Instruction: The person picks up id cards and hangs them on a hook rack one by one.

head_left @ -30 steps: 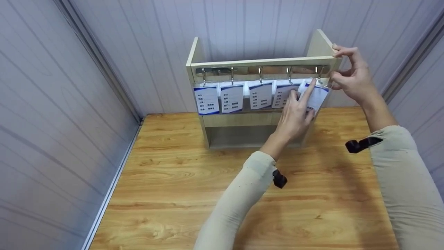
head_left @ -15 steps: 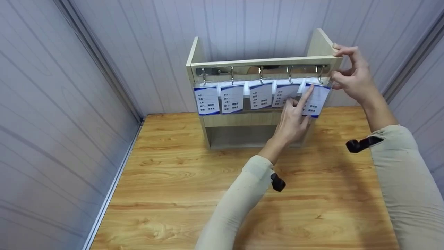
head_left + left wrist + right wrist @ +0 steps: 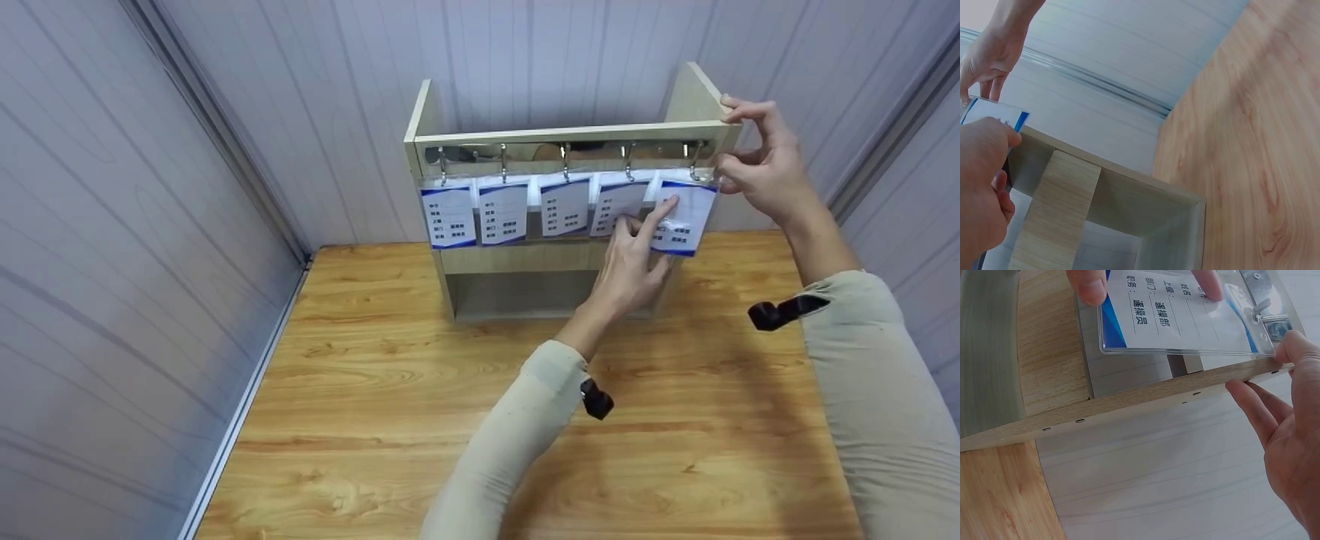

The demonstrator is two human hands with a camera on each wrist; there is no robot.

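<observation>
A light wooden rack (image 3: 570, 133) stands at the back of the table with a row of metal hooks (image 3: 628, 161). Several blue-and-white badge cards (image 3: 504, 214) hang from them. My left hand (image 3: 636, 259) holds the rightmost card (image 3: 686, 221), index finger laid on its face and thumb at its lower edge (image 3: 1088, 284). My right hand (image 3: 754, 161) pinches that card's top corner (image 3: 1266, 343) beside its clip, with its fingers curled round the rack's right side panel (image 3: 1129, 408). In the left wrist view the left hand (image 3: 979, 191) hides most of the card (image 3: 994, 112).
The rack rests on a wood-grain table (image 3: 450, 420) set between grey panelled walls (image 3: 112, 247). Below the cards the rack has an open compartment (image 3: 517, 294). Black straps sit on both beige sleeves (image 3: 780, 311).
The rightmost card has swung from tilted to hanging nearly straight. My left index finger slid down its face. The right hand has barely moved.
</observation>
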